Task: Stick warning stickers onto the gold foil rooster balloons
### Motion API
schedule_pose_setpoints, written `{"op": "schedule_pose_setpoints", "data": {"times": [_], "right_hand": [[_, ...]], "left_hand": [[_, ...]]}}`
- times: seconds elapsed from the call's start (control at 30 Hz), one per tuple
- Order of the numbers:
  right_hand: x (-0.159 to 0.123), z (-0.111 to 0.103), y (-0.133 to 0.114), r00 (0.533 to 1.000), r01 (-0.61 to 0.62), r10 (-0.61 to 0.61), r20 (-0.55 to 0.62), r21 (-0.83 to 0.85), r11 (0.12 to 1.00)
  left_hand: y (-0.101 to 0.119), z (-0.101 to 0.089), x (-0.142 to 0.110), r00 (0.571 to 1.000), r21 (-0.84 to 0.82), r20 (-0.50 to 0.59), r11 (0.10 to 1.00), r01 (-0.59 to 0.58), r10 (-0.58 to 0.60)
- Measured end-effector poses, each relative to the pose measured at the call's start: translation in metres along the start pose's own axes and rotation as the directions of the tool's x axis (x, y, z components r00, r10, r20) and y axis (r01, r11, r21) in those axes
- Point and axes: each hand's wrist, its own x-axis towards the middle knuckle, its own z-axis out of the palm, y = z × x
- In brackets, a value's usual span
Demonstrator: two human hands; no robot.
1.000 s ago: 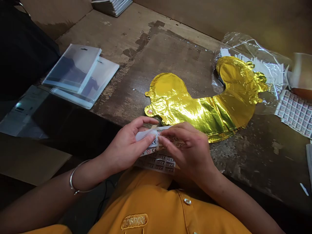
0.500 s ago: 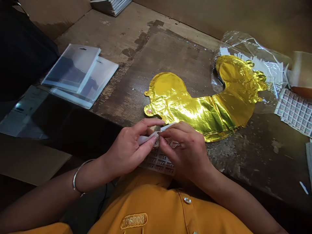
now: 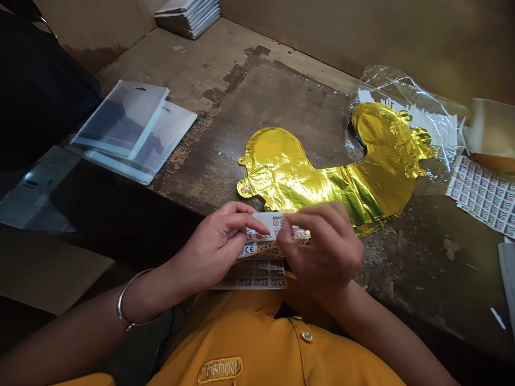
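My left hand (image 3: 215, 244) is closed on a sheet of small printed stickers (image 3: 261, 249), its forefinger lying across the top and its thumb beneath. The sheet is bent over, and its rows carry CE marks and red warning signs. My right hand (image 3: 322, 246) is pinched at the sheet's right part, slightly blurred; what sits between its fingertips is too small to make out. Just beyond both hands, flat gold foil balloons (image 3: 341, 187) lie stacked on the table, curved in shape. A small reddish spot shows on the tab at their left end.
Clear plastic sleeves (image 3: 129, 126) lie on the table (image 3: 197, 155) at the left. A transparent bag of white strips (image 3: 434, 120) stands behind the balloons. More sticker sheets (image 3: 478, 187) are at the right, and a paper stack (image 3: 189, 16) sits at the back.
The sticker sheet has opened out between my hands and shows more printed rows. My right hand has shifted right, away from my left fingertips. The view has tilted slightly.
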Motion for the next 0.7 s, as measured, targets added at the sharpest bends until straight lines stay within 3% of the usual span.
{"op": "schedule_pose_setpoints", "data": {"times": [0.07,0.17,0.27,0.37,0.47,0.6,0.7], "right_hand": [[-0.006,0.002,-0.001,0.976,0.218,-0.218,0.012,-0.125,0.968],[-0.013,0.004,-0.005,0.947,0.313,-0.3,0.115,-0.117,0.943],[-0.011,-0.003,-0.007,0.947,0.255,-0.242,0.21,-0.033,0.966],[0.001,-0.018,-0.003,0.953,0.097,-0.112,0.281,0.068,0.993],[0.019,-0.029,0.009,0.93,-0.053,0.01,0.367,0.107,0.993],[0.037,-0.028,0.018,0.84,-0.052,-0.059,0.539,0.189,0.981],[0.042,-0.025,0.014,0.758,-0.068,-0.119,0.642,0.26,0.963]], "left_hand": [[0.001,0.001,0.0,1.0,-0.033,0.0,0.999,-0.001,0.001],[0.001,0.002,0.0,1.0,-0.112,0.007,0.994,0.009,-0.008],[-0.001,0.0,0.0,0.999,-0.159,0.017,0.986,0.045,-0.043],[-0.004,-0.002,0.0,0.998,-0.146,-0.003,0.988,0.055,-0.056],[-0.005,-0.003,0.0,0.999,-0.118,0.039,0.993,0.027,-0.023],[-0.005,-0.006,0.0,0.984,-0.099,0.153,0.992,-0.08,0.095],[-0.006,-0.007,0.001,0.971,-0.059,0.179,0.987,-0.151,0.159]]}}
